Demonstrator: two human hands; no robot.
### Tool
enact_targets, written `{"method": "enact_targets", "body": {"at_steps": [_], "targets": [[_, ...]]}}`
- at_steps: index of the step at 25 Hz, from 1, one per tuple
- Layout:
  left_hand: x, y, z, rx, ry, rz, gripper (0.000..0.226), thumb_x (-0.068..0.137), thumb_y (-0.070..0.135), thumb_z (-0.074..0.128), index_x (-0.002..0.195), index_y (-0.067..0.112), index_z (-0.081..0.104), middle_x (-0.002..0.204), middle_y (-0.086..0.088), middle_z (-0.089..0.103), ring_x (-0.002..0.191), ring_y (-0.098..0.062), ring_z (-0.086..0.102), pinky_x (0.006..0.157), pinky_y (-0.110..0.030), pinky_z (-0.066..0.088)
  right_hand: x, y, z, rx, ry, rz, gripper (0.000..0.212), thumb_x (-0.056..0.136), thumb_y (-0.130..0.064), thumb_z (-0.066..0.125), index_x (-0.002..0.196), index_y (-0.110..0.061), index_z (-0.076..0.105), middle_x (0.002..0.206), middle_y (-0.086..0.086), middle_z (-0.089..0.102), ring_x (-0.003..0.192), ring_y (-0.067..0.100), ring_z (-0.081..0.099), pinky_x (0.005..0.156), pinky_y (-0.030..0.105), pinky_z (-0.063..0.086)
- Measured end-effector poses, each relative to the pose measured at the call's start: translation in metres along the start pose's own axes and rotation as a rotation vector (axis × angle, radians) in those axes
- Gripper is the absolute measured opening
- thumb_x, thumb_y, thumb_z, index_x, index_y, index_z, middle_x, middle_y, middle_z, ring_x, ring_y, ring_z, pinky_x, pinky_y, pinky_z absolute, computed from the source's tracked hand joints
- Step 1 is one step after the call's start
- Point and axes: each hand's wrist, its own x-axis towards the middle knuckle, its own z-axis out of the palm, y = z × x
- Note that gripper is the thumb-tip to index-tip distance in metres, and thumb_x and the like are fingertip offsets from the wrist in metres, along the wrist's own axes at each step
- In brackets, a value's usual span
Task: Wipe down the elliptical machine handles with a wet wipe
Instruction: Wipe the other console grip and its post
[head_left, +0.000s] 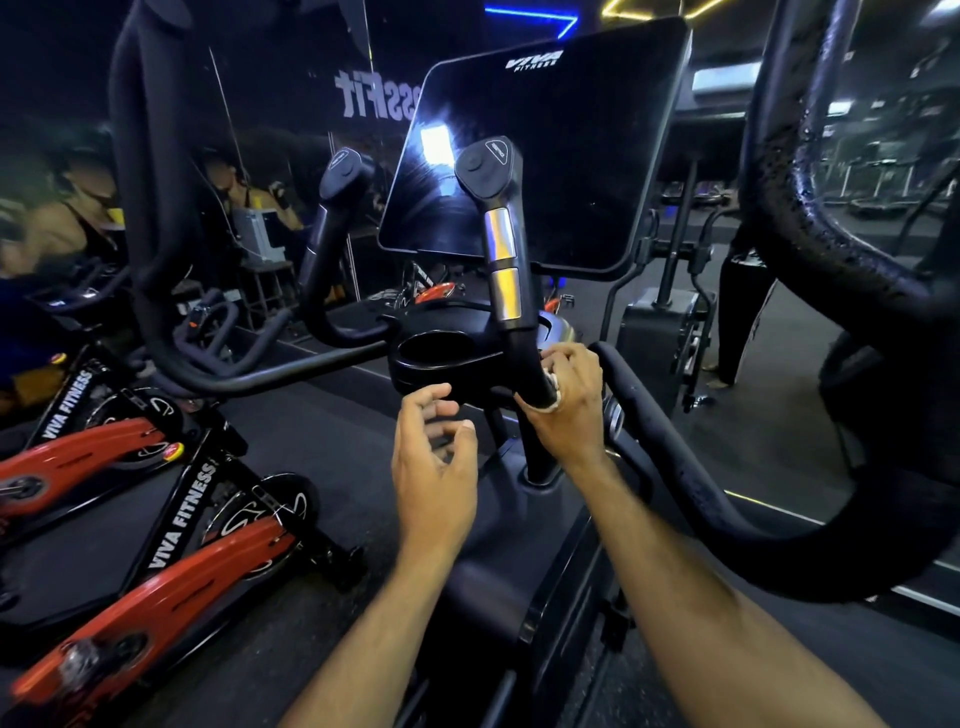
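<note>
While wiping: right hand (566, 395) wraps crumpled white wet wipe (551, 387) round base of black silver-banded inner handle (511, 291).
Left hand (434, 457): loosely spread, empty.
Next: slide wipe upward, grip kept snug.

"VIVA FITNESS" in white at the top of the dark console screen (540, 150), upper centre. Same "VIVA FITNESS" in white running along the black frames of two red exercise bikes: the nearer bike (182, 519) at lower left, the farther bike (67, 405) at mid left. Mirrored white lettering, seemingly "CrossFit" reversed, on the mirror wall (374, 96), upper centre-left. Small print on the handle cap (488, 166) too tiny to read.
</note>
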Motion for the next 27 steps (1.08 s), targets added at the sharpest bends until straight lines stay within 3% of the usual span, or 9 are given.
{"method": "enact_targets", "body": {"at_steps": [8,11,13,15,18,20,22,24,27], "targets": [[-0.006,-0.001,0.009,0.007,-0.030,-0.002,0.041,0.096,0.002,0.065,0.120,0.035,0.059,0.116,0.007,0.064,0.098,-0.006,0.065,0.078,-0.012,0.049,-0.048,0.004,-0.013,0.122,-0.082,0.062,0.041,0.100,-0.013,0.060,0.139,-0.004,0.054,0.141,0.009,0.055,0.134,0.019,0.049,0.115,0.031,0.037],[-0.009,-0.007,0.011,0.006,-0.045,-0.028,0.040,0.097,0.003,0.064,0.118,0.036,0.059,0.114,0.007,0.065,0.097,-0.008,0.066,0.078,-0.013,0.050,-0.077,0.002,-0.024,0.559,-0.007,0.709,0.032,0.108,-0.011,0.042,0.137,-0.007,0.055,0.115,0.005,0.066,0.103,0.014,0.066,0.088,0.030,0.057],[-0.013,-0.012,0.016,0.012,-0.057,-0.064,0.039,0.097,0.005,0.064,0.115,0.039,0.060,0.111,0.007,0.067,0.095,-0.010,0.067,0.079,-0.016,0.052,-0.074,0.000,-0.020,0.863,-0.087,1.279,0.029,0.104,-0.002,0.041,0.128,0.001,0.057,0.081,0.005,0.059,0.069,0.015,0.060,0.063,0.029,0.059],[-0.021,-0.015,0.020,0.013,-0.082,-0.090,0.037,0.097,0.007,0.064,0.113,0.040,0.061,0.108,0.008,0.067,0.094,-0.011,0.068,0.078,-0.020,0.054,-0.053,-0.008,-0.019,1.114,-0.203,1.535,0.024,0.102,-0.019,0.049,0.116,-0.002,0.060,0.065,0.002,0.051,0.056,0.013,0.052,0.058,0.029,0.058],[-0.023,-0.015,0.023,0.022,-0.096,-0.084,0.038,0.097,0.006,0.065,0.111,0.040,0.061,0.106,0.008,0.068,0.090,-0.012,0.069,0.076,-0.022,0.056,0.001,-0.022,-0.010,1.545,-0.032,1.539,0.063,0.101,-0.057,0.038,0.115,-0.001,0.063,0.090,0.014,0.070,0.080,0.027,0.069,0.080,0.040,0.058],[-0.021,-0.013,0.022,0.031,-0.080,-0.075,0.038,0.097,0.005,0.064,0.111,0.040,0.060,0.106,0.007,0.068,0.090,-0.014,0.069,0.075,-0.018,0.053,0.024,-0.023,0.004,1.608,0.152,1.580,0.061,0.104,-0.050,0.030,0.128,-0.001,0.059,0.119,0.019,0.064,0.117,0.033,0.062,0.107,0.046,0.046],[-0.017,-0.010,0.017,0.026,-0.072,-0.061,0.039,0.097,0.005,0.064,0.111,0.041,0.060,0.106,0.006,0.068,0.091,-0.018,0.070,0.074,-0.016,0.052,0.034,-0.019,0.014,1.553,0.208,1.607,0.047,0.106,-0.031,0.028,0.131,0.000,0.054,0.129,0.023,0.059,0.132,0.037,0.053,0.114,0.056,0.037],[-0.011,-0.006,0.013,0.022,-0.070,-0.043,0.039,0.097,0.005,0.064,0.113,0.041,0.059,0.107,0.006,0.068,0.092,-0.018,0.071,0.075,-0.015,0.052,0.039,-0.020,0.015,1.457,0.271,1.594,0.040,0.099,-0.011,0.033,0.132,0.001,0.051,0.125,0.025,0.062,0.119,0.042,0.062,0.106,0.063,0.042],[-0.006,-0.003,0.007,0.013,-0.047,-0.024,0.040,0.096,0.003,0.064,0.113,0.039,0.060,0.106,0.005,0.068,0.092,-0.021,0.071,0.076,-0.016,0.052,0.025,-0.039,0.001,1.234,0.373,1.497,0.026,0.093,0.010,0.034,0.094,-0.006,0.054,0.078,0.009,0.063,0.069,0.022,0.063,0.075,0.035,0.056]]}}
